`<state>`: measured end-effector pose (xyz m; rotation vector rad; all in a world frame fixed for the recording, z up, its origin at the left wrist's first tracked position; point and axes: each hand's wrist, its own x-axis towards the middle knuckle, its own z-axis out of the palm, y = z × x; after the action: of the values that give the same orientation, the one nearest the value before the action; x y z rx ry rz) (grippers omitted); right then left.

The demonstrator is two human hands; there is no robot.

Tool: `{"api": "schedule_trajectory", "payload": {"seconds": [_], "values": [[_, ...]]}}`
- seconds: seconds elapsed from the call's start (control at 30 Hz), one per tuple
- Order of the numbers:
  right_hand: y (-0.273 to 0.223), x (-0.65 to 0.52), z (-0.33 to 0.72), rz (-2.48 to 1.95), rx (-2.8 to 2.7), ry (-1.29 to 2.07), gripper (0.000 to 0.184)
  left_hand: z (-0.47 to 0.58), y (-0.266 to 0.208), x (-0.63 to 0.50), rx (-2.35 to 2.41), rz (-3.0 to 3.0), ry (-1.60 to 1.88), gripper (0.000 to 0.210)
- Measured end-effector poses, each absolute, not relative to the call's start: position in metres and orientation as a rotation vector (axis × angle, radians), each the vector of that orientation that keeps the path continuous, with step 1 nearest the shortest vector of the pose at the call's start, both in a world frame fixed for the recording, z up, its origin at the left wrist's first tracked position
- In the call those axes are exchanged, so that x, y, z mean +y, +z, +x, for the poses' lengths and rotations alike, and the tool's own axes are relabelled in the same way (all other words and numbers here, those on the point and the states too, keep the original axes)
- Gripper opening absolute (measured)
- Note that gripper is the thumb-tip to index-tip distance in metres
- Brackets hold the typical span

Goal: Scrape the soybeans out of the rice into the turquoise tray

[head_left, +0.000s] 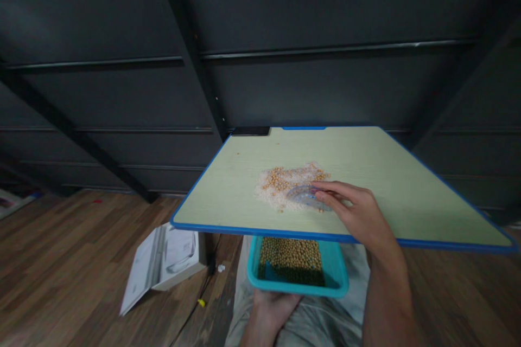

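Note:
My right hand (360,211) pinches a clear, half-round plastic piece (303,195) that looks like a protractor. The piece rests at the near right side of a pile of white rice grains (266,193) mixed with yellow soybeans (278,178) on a pale green folding table (366,157). Under the table's near edge, my left hand (274,306) supports a teal plastic basket (297,287) from below, its fingers partly hidden beneath. Many soybeans (293,255) lie inside the basket.
A black flat object (251,131) lies at the table's far left corner. On the wooden floor (93,249) to the left are an open white box (179,255) and a dark cable (199,293) with a yellow tag. A dark panelled wall (293,87) stands behind the table.

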<state>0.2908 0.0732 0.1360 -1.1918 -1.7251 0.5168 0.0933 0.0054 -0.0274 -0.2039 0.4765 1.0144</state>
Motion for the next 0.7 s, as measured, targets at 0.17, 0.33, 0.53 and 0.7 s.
{"api": "schedule_trajectory", "payload": {"seconds": [0.17,0.33,0.53,0.7], "values": [[0.140,0.071,0.285,-1.154,-1.785,0.559,0.019,0.094,-0.030,0.006,0.496,-0.119,1.022,0.022],[0.145,0.068,0.279,-1.112,-1.835,0.593,0.020,0.095,-0.028,0.007,0.469,-0.071,1.022,0.025],[0.148,0.067,0.276,-1.094,-1.862,0.613,0.021,0.099,-0.021,0.008,0.409,-0.047,1.030,0.036],[0.148,0.065,0.277,-1.089,-1.871,0.611,0.022,0.099,-0.031,0.009,0.336,-0.057,1.035,0.043]]}}
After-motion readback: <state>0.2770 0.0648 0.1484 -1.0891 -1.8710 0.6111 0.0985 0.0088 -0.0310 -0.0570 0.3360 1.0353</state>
